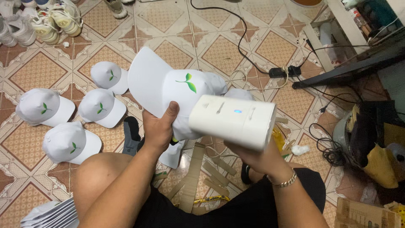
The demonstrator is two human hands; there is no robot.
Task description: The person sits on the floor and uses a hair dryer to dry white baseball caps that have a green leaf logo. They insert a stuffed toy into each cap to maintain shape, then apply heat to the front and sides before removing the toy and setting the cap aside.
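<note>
Right hand (257, 158) at centre frame is wrapped around a white handheld steamer (233, 121), pressed against the white cap (177, 90) with a green leaf logo that the left hand (158, 128) grips shut. Four matching caps (69, 109) lie finished-looking at left; more are stacked (52, 215) lower left. Cardboard strips (198, 175) and cables (325, 147) clutter the tiled floor (25, 71).

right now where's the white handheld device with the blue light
In the head view the white handheld device is right of centre, held in the right hand and pointed at the white cap gripped by the left hand.
</note>
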